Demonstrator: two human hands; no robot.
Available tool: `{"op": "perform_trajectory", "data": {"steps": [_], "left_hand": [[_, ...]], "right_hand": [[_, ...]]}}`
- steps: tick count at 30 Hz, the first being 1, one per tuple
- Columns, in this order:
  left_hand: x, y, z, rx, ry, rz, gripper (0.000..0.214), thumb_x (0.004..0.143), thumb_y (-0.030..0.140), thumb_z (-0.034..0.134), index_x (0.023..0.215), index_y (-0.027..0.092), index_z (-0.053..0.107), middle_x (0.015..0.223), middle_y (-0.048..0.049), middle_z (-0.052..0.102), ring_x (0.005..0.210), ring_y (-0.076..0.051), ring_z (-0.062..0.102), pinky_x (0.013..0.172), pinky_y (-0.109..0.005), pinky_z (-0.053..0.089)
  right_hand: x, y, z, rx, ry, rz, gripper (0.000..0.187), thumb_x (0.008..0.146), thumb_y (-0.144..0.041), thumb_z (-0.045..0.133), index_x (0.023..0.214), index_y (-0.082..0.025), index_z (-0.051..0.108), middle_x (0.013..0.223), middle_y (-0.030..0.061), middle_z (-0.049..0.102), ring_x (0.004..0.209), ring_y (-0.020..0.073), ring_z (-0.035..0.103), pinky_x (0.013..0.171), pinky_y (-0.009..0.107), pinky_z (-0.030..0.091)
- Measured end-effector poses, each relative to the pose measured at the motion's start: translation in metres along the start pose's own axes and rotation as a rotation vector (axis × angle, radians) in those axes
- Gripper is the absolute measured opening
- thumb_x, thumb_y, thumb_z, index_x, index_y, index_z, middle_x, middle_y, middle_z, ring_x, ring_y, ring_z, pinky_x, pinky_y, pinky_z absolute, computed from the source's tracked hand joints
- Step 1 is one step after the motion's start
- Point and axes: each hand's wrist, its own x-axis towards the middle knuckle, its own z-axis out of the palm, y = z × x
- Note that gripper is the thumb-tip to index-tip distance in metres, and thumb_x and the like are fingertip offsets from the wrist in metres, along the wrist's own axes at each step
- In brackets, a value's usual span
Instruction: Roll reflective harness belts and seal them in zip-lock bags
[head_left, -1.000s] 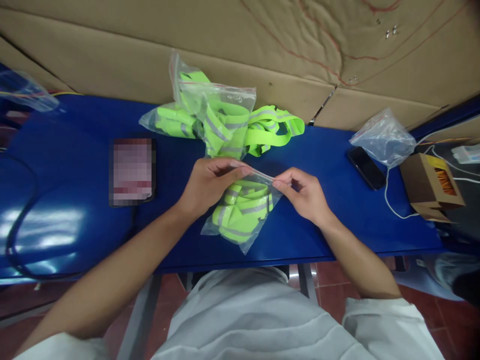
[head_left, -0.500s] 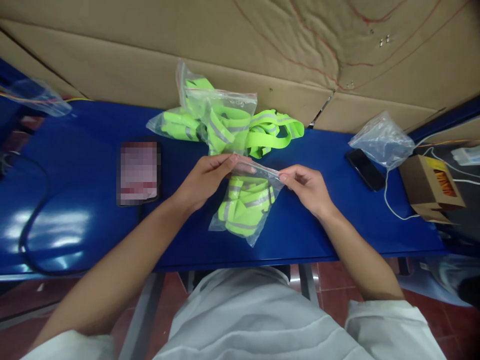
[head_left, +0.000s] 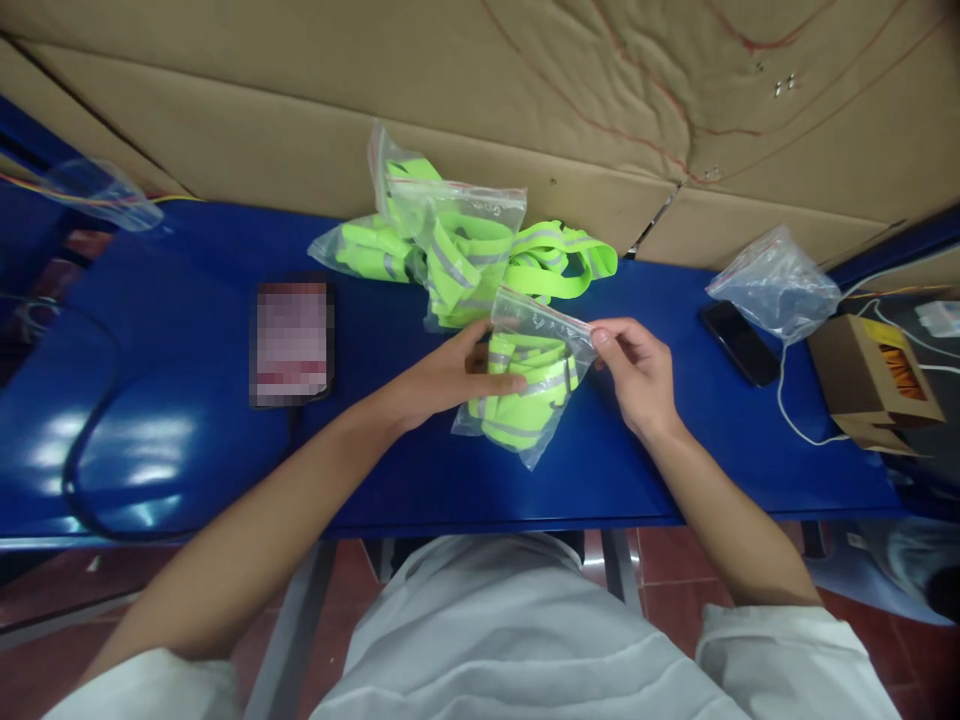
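Over the blue table, both hands are on a clear zip bag point(head_left: 541, 318) with a folded neon-yellow reflective strap point(head_left: 525, 410) inside. My right hand point(head_left: 636, 372) pinches the bag's top right corner between thumb and fingers. My left hand point(head_left: 450, 378) grips the bag's left side, its thumb lying across the front and its other fingers hidden behind. Just beyond lie more bagged neon straps point(head_left: 461, 255) in a pile. A loose neon strap point(head_left: 562, 262) is looped at the pile's right.
A blue table point(head_left: 405, 480) meets an upright cardboard-covered panel point(head_left: 300, 140). On the right are a black phone point(head_left: 740, 343), clear plastic bags point(head_left: 776, 280), a small cardboard box point(head_left: 862, 375) and a white cable. A pixelated object point(head_left: 291, 345) and a black cable point(head_left: 71, 470) are at left.
My left hand has let go of the bag's top edge and moved down to its side, taking hold there. My right hand still pinches the corner. The view has shifted slightly.
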Motion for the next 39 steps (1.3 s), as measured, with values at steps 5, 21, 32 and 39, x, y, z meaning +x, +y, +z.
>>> {"op": "perform_trajectory", "data": {"steps": [5,21,32,39], "left_hand": [[-0.002,0.000,-0.001,0.102,0.092,0.050,0.084,0.068,0.039,0.094,0.140,0.021,0.055,0.112,-0.0072,0.074,0.103,-0.024,0.072,0.082,-0.032,0.058],[-0.052,-0.038,-0.043,0.749,0.748,0.583,0.097,0.097,0.044,0.068,0.168,0.028,0.004,0.172,-0.0239,0.015,0.154,-0.039,0.036,0.114,-0.053,0.049],[-0.041,-0.039,0.014,1.450,0.173,1.122,0.036,0.101,0.021,0.058,0.136,0.022,0.059,0.131,-0.0159,0.066,0.118,-0.028,0.070,0.101,-0.043,0.058],[-0.003,-0.040,0.050,0.631,0.145,0.635,0.045,0.103,0.038,0.057,0.143,0.024,0.041,0.137,-0.0138,0.054,0.105,-0.018,0.070,0.085,-0.033,0.066]], "right_hand": [[0.001,0.001,-0.001,0.076,0.060,0.035,0.036,0.103,-0.056,0.056,0.117,-0.027,0.071,0.089,0.0017,0.067,0.070,0.0136,0.058,0.064,0.028,0.052],[0.097,0.016,0.056,-1.062,-0.296,-0.530,0.078,0.095,-0.048,0.070,0.161,-0.016,0.041,0.167,0.0223,0.035,0.153,0.0451,0.032,0.121,0.066,0.024],[0.108,0.008,0.010,-0.312,0.146,-0.213,0.052,0.101,-0.063,0.047,0.111,-0.018,0.070,0.091,0.0068,0.073,0.080,0.0213,0.067,0.073,0.031,0.052],[0.043,-0.004,-0.018,-0.191,-0.047,-0.307,0.026,0.100,-0.033,0.047,0.105,-0.020,0.069,0.095,0.0040,0.074,0.079,0.0176,0.068,0.074,0.030,0.053]]}}
